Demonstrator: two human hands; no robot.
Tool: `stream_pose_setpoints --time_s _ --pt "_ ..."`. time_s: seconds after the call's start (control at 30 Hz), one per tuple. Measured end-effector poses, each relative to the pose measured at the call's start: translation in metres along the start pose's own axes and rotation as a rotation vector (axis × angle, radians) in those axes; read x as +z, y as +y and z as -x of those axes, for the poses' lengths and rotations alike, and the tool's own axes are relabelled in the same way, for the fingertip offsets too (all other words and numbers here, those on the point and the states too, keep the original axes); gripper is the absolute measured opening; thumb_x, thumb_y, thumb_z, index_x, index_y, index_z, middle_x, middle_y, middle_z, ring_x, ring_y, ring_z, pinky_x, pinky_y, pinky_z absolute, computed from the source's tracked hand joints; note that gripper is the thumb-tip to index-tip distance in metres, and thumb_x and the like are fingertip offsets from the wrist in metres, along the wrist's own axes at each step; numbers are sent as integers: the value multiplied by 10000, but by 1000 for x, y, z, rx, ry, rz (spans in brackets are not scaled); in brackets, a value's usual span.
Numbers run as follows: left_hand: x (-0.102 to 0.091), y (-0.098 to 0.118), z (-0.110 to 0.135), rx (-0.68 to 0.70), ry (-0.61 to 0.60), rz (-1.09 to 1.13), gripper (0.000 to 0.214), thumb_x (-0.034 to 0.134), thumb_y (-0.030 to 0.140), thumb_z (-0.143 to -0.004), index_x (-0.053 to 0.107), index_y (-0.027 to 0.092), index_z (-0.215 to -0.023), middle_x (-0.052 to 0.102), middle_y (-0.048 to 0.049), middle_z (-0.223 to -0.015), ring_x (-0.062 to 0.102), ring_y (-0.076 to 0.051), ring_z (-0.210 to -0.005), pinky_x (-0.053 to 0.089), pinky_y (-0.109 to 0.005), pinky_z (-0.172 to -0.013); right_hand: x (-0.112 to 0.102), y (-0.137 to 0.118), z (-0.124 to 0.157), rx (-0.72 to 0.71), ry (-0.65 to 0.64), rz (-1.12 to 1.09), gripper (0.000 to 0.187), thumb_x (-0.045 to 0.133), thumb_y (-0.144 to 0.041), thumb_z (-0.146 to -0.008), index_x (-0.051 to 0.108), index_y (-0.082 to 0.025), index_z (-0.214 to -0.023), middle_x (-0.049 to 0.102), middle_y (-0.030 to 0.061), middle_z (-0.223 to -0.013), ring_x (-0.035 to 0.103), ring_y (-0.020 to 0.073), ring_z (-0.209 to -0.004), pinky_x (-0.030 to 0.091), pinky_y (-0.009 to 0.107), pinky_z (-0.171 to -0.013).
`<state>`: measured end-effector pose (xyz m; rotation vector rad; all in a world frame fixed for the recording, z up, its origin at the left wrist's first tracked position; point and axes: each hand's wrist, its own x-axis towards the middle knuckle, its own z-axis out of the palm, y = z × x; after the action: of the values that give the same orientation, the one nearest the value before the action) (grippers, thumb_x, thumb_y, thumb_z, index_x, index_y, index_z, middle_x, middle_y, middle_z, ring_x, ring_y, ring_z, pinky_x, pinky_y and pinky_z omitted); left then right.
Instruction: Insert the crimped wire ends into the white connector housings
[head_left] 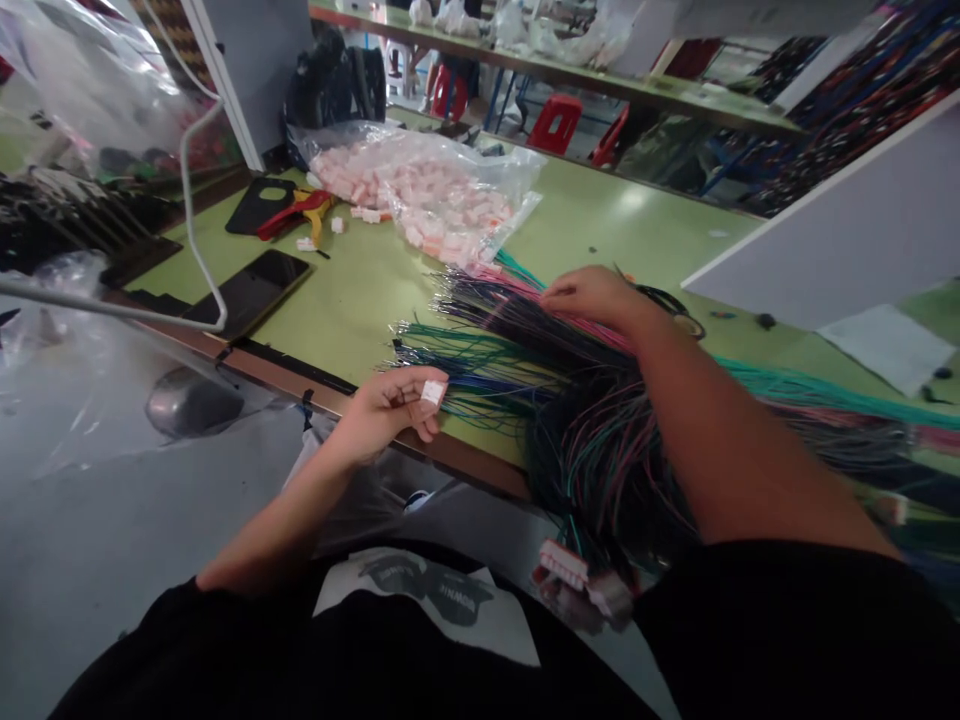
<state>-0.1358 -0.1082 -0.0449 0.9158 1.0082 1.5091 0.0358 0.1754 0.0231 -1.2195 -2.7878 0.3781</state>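
Note:
Between the thumb and fingers of my left hand (397, 405) is a small white plastic connector housing (433, 391), held near the table's front edge. My right hand (589, 297) reaches over the wire bundles, its fingertips pinched together at the pink wires (525, 287); how many wires they grip is too small to make out. Under that hand lie dark wires (502, 312) with metal terminals at their left ends. Closer to me are green wires (465, 338) and blue wires (487, 382), their terminal ends just beyond my left hand.
A clear plastic bag (435, 190) of pale connector housings lies at the back. Left of it are red-and-yellow pliers (300, 212) and a dark phone (259, 290). A bent metal rod (191, 200) juts in from the left. Wires with white connectors (562, 562) hang over the front edge.

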Motion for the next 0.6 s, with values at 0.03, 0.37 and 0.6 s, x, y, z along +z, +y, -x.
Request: stream_pose_setpoints --time_s 0.03,0.37,0.6 --pt "0 0 0 -5 4 -5 262 720 203 -701 663 139 -948 636 25 -614 611 -87 -508 507 -196 -492 5 -7 3 -23 -32 91 113 614 -270 -684 704 -201 -690 695 28 -704 614 191 -707 418 277 -629" --pt "-1 -1 -3 -13 12 56 300 715 182 -666 627 132 -949 623 38 -603 605 -78 -495 515 -192 -499 18 -6 6 -46 -35 343 276 484 -167 -690 721 -196 -827 725 74 -866 625 229 -816 407 293 -655" --pt "1 -3 -2 2 35 75 298 728 176 -646 623 133 -922 614 45 -593 608 -81 -486 503 -182 -476 26 19 10 -131 98 237 196 466 -208 -755 661 -186 -749 698 65 -841 583 191 -812 401 294 -714"
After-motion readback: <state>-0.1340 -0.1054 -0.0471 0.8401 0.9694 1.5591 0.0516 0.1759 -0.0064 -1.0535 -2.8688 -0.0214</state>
